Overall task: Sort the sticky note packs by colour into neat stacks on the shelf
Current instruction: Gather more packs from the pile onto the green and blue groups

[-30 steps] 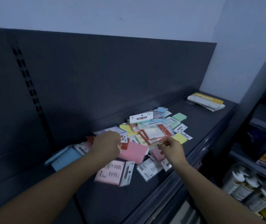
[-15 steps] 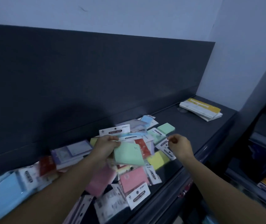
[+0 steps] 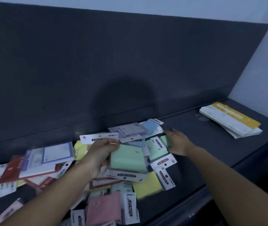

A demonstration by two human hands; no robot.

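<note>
The green pack [image 3: 128, 158] is a pale mint block in clear wrap with a white header card printed "STICKY NOTE". Its card end points toward the person and its long axis runs from front to back, a little tilted. It is above the mixed pile [image 3: 97, 185] on the dark shelf [image 3: 211, 144], held in the left hand [image 3: 99, 154], whose fingers are closed on its left edge, thumb on top. The right hand [image 3: 177, 141] lies over a second green pack [image 3: 156, 148] at the right side of the pile, fingers half spread and touching it; if it really grips, I cannot tell. A yellow pack [image 3: 146, 185] lies just in front.
</note>
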